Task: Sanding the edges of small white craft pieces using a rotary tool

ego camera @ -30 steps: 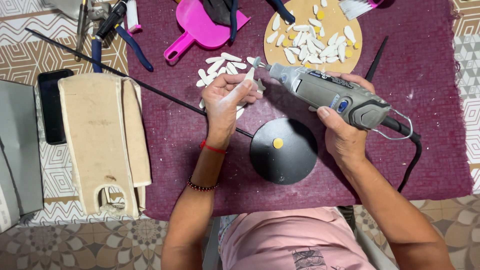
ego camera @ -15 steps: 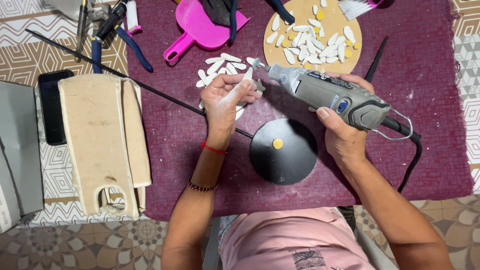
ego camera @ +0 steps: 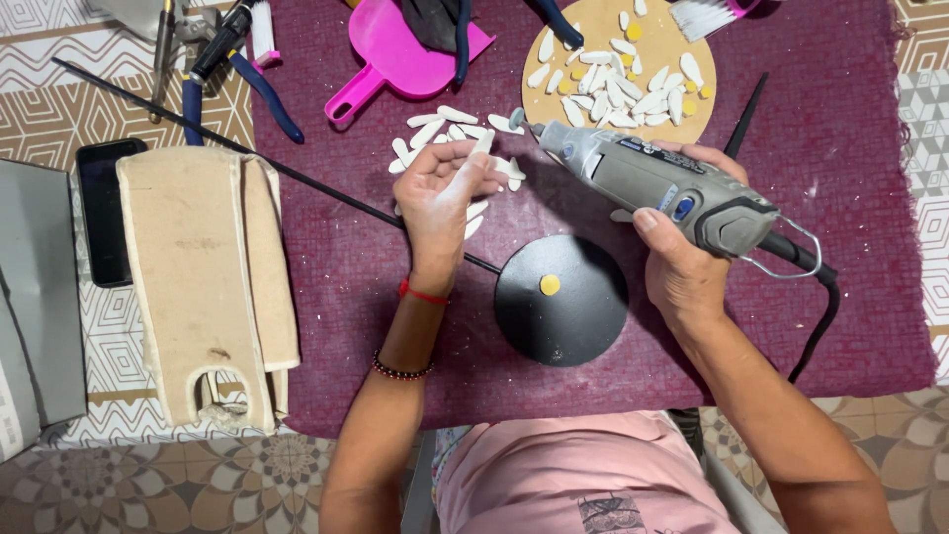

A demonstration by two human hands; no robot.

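Here, my left hand (ego camera: 442, 188) pinches one small white petal-shaped piece (ego camera: 482, 145) between thumb and fingertips, holding it up just above the maroon cloth (ego camera: 840, 178) that covers the bench; my right hand (ego camera: 682, 267) is wrapped full around a grey corded rotary tool (ego camera: 652, 183), whose small tip (ego camera: 516, 119) sits just beside the piece and close to my fingers.

That closeness is the main risk, as I judge it; the piece is thin and offers little grip, so a catch of the tip could flick it from my pinch or let the tip skid onto a fingertip. More white pieces (ego camera: 440, 129) lie scattered on the cloth right under my left hand, and a slip could sweep them about. The black cord (ego camera: 816, 326) trails off the bench edge by my right wrist; a snag there could jerk the tool. A black round base (ego camera: 561, 302) with a thin rod sits between my forearms, near enough for a wrist to knock; a round wooden board (ego camera: 554, 94) of finished pieces lies beyond the tool.
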